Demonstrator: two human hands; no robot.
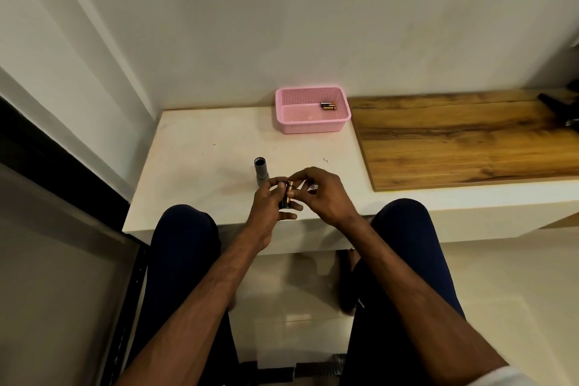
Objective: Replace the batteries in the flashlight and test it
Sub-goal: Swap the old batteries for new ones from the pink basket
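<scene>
The grey flashlight body stands upright on the white ledge, its dark open end up, just beyond the left hand. That hand clasps a black battery holder; the right hand pinches a copper-topped battery at it. Farther back, a pink basket holds two batteries. A wooden board lies to the flashlight's right.

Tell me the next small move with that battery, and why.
Probably press the battery down into the black holder. The right hand pinches its copper end above the holder, which sits in the left hand; the grey flashlight body stands open nearby.
</scene>
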